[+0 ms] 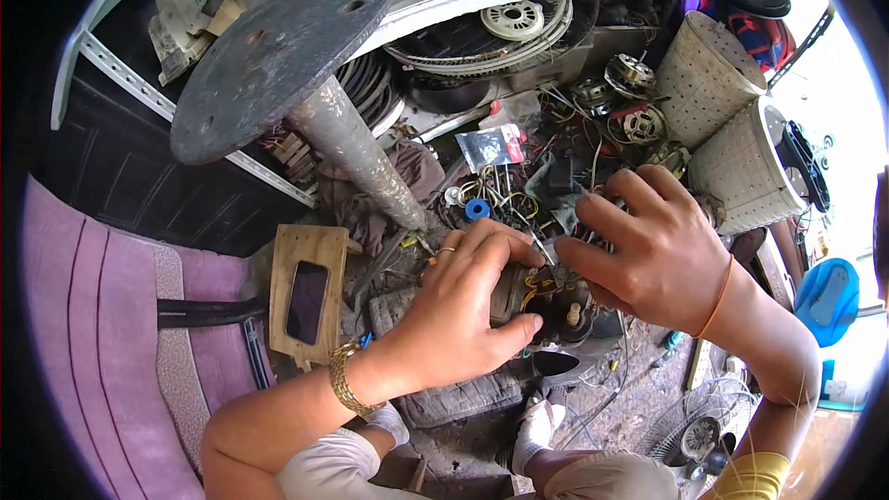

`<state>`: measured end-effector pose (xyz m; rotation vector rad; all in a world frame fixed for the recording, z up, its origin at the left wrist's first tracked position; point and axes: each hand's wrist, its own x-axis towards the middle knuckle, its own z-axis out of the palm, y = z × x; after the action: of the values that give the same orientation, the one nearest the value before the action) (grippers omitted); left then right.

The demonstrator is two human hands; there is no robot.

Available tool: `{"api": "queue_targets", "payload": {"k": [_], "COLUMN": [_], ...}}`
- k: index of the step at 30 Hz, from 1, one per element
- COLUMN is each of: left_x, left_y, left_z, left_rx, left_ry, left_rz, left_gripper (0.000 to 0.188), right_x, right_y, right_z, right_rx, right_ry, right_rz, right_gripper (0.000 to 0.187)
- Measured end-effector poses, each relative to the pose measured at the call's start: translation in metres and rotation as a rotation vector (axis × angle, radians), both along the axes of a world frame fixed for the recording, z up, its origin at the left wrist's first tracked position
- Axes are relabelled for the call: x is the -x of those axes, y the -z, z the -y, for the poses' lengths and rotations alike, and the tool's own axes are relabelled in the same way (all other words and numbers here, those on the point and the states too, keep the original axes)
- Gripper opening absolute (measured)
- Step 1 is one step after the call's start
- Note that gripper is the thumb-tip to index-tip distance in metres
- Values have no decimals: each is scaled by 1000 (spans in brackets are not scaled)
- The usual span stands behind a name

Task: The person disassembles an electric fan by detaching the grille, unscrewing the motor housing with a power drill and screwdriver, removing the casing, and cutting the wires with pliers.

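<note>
left hand (458, 306): fingers bent, thumb spread away from them, over the left side of a dark device (557, 299); whether it grips anything, one cannot tell.
right hand (648, 255): fingers bent, tips near the left hand's; its grip cannot be told either.
slim rod (541, 245): between both hands' fingertips.
dark device: between and below the hands, partly covered, yellow wires (532, 294) showing.
blue roll (477, 209): just beyond the left hand.
wooden board (319, 344): left of the left hand, carrying a dark rectangle (307, 303).
clear packet (486, 150): farther beyond the left hand.
pale dotted bins (704, 79): beyond the right hand, rightward.
</note>
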<state>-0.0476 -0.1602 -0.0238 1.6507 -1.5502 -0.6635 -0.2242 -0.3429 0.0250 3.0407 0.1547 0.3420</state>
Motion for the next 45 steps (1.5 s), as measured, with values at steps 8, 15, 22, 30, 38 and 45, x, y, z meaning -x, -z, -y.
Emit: {"api": "queue_targets", "payload": {"k": [8, 15, 22, 30, 38, 45], "left_x": [-19, -19, -10, -10, -16, -4], "left_y": [13, 15, 5, 4, 8, -3], "left_z": [3, 6, 12, 13, 10, 9], "left_rx": [32, 1, -20, -17, -7, -42], "left_ry": [103, 129, 182, 236, 230, 161], "left_rz": [-131, -159, -135, -133, -123, -60], "left_gripper": [46, 47, 47, 45, 46, 35], "right_x": [3, 4, 3, 6, 6, 22], "right_y": [29, 33, -3, 17, 32, 59], "right_z": [12, 20, 34, 33, 28, 58], "right_rx": [46, -247, -223, -153, -299, -1448], "right_ry": [-62, -23, -123, -159, -112, 339], "right_rz": [94, -9, -147, 9, 0, 162], "right_gripper": [29, 39, 30, 47, 44, 49]}}
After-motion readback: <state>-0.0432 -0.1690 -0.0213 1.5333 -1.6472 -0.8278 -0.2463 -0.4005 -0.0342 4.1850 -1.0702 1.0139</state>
